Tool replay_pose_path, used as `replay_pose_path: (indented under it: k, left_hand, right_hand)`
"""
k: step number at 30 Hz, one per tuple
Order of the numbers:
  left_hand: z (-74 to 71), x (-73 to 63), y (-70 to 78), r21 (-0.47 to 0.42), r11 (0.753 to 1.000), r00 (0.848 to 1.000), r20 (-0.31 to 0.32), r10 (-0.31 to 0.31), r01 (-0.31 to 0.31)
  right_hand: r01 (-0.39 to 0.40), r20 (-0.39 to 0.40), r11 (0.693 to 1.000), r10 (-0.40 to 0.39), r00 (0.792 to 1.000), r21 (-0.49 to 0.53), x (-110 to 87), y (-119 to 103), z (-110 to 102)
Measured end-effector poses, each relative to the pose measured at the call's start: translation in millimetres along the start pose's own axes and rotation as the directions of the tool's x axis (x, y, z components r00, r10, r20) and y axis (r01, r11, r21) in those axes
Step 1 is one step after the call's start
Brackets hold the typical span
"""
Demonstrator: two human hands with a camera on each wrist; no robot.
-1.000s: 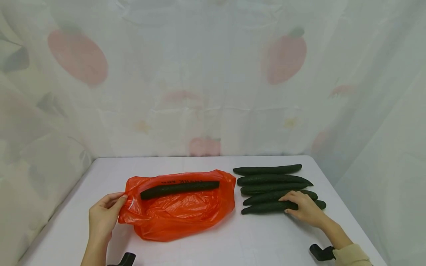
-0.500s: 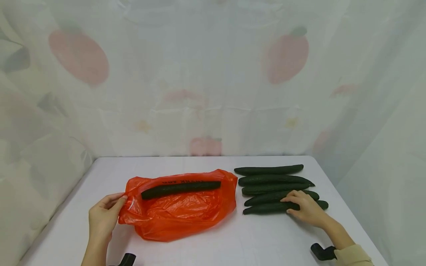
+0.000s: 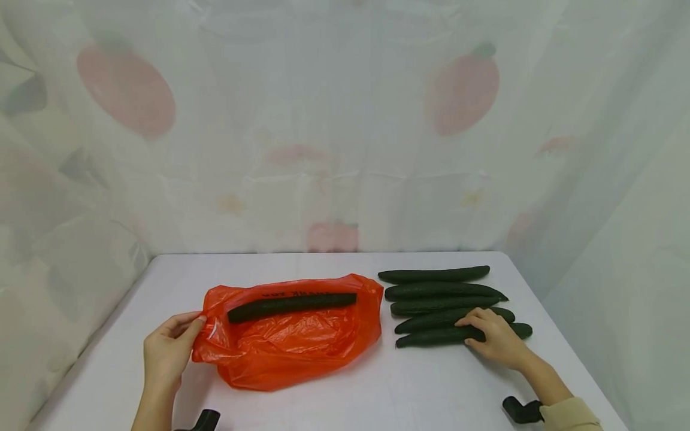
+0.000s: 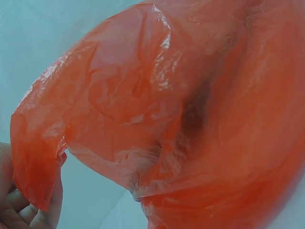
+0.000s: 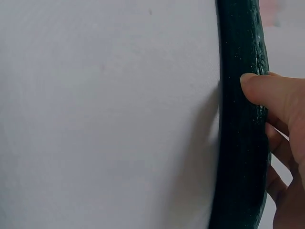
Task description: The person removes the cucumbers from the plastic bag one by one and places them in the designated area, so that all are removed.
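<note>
An orange-red plastic bag [image 3: 302,365] lies spread open at centre left, with one dark green cucumber [image 3: 291,306] lying in it. My left hand [image 3: 168,347] pinches the bag's left edge between thumb and fingers; up close, the left wrist view shows the thin film [image 4: 124,95] bunched at those fingers. Over on the right, my right hand [image 3: 498,339] grips the nearest cucumber [image 3: 431,337] of a row. Its thumb [image 5: 267,93] lies across one side of the dark skin in the right wrist view, and the other fingers curl behind.
Several more cucumbers lie side by side behind the gripped one, among them the farthest cucumber [image 3: 433,275] near the back edge. All rest on a white table [image 3: 388,395]. A pale fruit-printed curtain [image 3: 345,149] hangs behind and at both sides.
The nearest cucumber has shifted slightly to the right with my right hand. My left hand and the bag hold their places.
</note>
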State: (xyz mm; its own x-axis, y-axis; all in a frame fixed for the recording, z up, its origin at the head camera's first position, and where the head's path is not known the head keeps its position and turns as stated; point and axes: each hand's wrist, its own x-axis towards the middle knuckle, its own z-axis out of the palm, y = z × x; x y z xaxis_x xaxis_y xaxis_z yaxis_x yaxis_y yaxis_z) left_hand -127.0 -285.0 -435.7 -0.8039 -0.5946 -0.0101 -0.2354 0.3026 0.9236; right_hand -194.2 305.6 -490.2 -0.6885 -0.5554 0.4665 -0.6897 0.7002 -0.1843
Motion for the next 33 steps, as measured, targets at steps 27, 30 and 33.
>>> replay_pose_path:
  k: [27, 30, 33]
  left_hand:
    - [1.0, 0.0, -1.8, -0.026, 1.000, 1.000, 0.002, -0.002, 0.002]
    - [1.6, 0.6, -2.3, -0.024, 1.000, 1.000, 0.001, -0.002, 0.002]
    - [2.1, 1.2, -2.2, -0.021, 1.000, 1.000, 0.001, -0.002, 0.002]
  right_hand:
    - [0.022, -0.049, 0.985, -0.014, 0.999, 0.174, 35.7, -28.3, -16.1]
    - [0.029, -0.059, 0.981, -0.018, 0.998, 0.193, 42.5, -34.4, -16.9]
    - [0.036, -0.055, 0.975, -0.025, 0.998, 0.220, 49.4, -40.4, -17.9]
